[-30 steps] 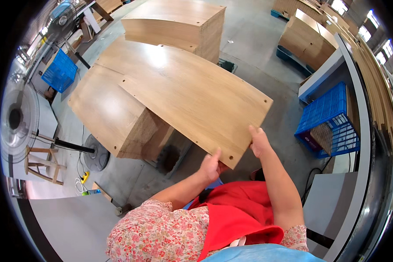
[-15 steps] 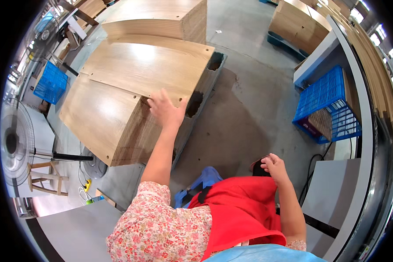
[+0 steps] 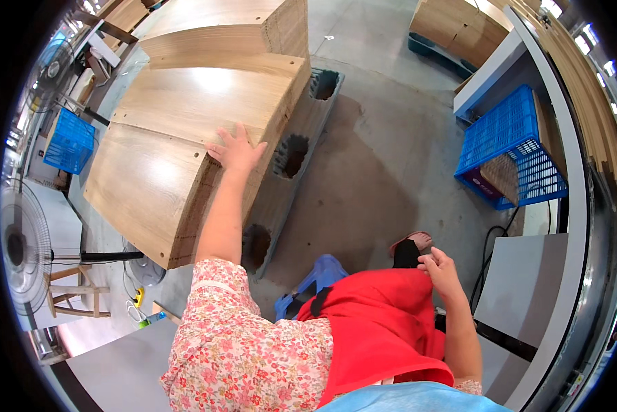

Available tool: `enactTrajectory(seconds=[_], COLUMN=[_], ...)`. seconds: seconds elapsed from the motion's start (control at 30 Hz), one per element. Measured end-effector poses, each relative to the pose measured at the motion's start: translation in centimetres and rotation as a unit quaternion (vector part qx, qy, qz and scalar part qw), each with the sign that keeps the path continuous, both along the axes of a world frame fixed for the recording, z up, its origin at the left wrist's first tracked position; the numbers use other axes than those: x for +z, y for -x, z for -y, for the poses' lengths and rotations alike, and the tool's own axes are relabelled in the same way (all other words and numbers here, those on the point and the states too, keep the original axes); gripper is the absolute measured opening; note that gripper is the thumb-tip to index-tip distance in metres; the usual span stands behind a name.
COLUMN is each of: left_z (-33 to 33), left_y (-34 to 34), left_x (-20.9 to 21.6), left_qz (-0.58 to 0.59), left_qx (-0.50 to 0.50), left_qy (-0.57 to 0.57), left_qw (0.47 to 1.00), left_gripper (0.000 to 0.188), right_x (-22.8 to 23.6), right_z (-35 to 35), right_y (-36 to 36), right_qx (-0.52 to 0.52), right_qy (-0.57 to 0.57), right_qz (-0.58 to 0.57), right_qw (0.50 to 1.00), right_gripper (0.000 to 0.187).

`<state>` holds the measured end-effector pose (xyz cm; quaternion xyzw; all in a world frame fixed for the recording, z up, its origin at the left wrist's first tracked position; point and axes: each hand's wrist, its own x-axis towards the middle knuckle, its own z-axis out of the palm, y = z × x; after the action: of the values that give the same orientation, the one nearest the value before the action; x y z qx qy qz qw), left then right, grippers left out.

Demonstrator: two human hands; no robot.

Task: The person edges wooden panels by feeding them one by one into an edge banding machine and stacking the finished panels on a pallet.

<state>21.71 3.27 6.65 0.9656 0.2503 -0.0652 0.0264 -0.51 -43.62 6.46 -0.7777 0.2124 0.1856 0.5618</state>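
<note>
My left hand (image 3: pixel 237 150) lies with fingers spread on the near right corner of a light wood-grain board (image 3: pixel 205 96), the top one of a stack on a pallet (image 3: pixel 301 147). Its right edge sits about in line with the boards beneath. Adjoining it on the near left is another stack of wood-grain boards (image 3: pixel 140 182), with small round holes near the corners. My right hand (image 3: pixel 441 273) hovers beside the red apron (image 3: pixel 384 302), fingers curled in, nothing visible in them.
A taller board stack (image 3: pixel 219 27) rises behind. Standing fans (image 3: pixel 20 237) and a wooden stool (image 3: pixel 78 292) are on the left. On the right, a blue plastic crate (image 3: pixel 504 147) sits within a grey frame (image 3: pixel 555 89). More boards (image 3: pixel 452 27) rest on a far pallet.
The top board has shifted left under my left hand, from overhanging to about flush with its stack. My left fingers have spread wider. My right hand stays near the apron.
</note>
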Motion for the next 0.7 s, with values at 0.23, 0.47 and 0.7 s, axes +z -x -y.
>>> enactTrajectory(seconds=[0.23,0.47,0.7], left_z=[-6.6,-9.9,-11.3], left_y=[-2.2,-3.1,-3.4], left_x=[-0.8,-1.9,-1.6], left_qz=[-0.001,0.017,0.025], left_qx=[-0.002,0.02,0.018], left_qy=[-0.037,-0.027,-0.021], left_qw=[0.999,0.999,0.999], left_gripper=[0.093,0.093,0.093], right_x=[-1.9,-1.9,-2.0], right_z=[0.9,0.3,0.7], right_y=[2.3,2.2,2.9], right_qx=[-0.004,0.0,0.0], right_qy=[0.006,0.007,0.009], right_qz=[-0.048,-0.046,-0.029], right_qw=[0.999,0.999,1.0], right_gripper=[0.055,0.056,0.057])
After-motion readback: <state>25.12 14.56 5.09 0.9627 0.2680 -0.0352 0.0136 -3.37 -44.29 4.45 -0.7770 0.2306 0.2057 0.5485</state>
